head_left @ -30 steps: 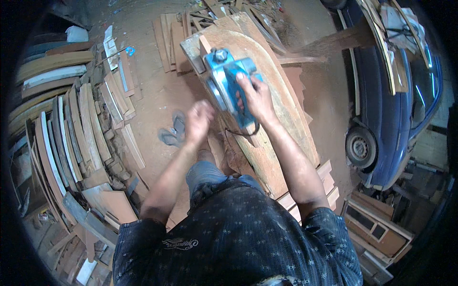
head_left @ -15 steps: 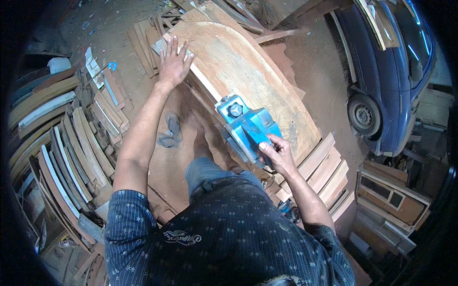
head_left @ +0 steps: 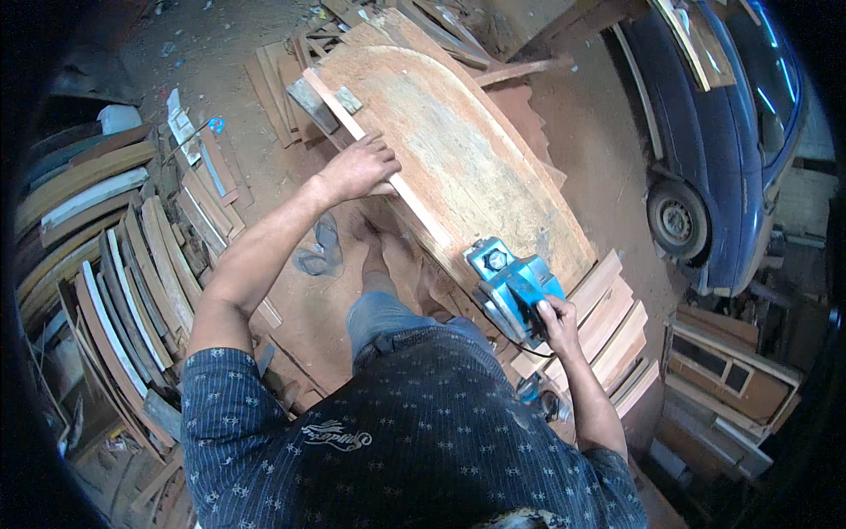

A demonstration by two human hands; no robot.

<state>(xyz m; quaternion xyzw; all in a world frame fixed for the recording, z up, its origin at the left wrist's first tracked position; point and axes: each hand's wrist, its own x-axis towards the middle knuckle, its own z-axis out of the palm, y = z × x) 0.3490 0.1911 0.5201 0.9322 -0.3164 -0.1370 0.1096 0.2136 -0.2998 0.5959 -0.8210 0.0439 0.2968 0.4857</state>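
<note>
Along the long, round-ended wooden worktop (head_left: 476, 150), here's the blue electric hand planer (head_left: 514, 280), now back past the near end of the pale, narrow wooden strip (head_left: 423, 213) on the left edge, so likely clear of it! Right hand (head_left: 561, 324) wraps the planer's handle; left hand (head_left: 363, 166), spread at the far end moments ago, now curls round mid-strip.

A blue power planer (head_left: 522, 284), a slim wooden strip (head_left: 421, 212) and a sawdust-strewn bench (head_left: 467, 141) mark this cluttered space as a woodworking workshop, its brown floor (head_left: 608, 167) flanked by stacked boards (head_left: 163, 256) on one side and a blue car (head_left: 727, 167) on the other, with pale planks (head_left: 611, 333) piled beside the bench.
</note>
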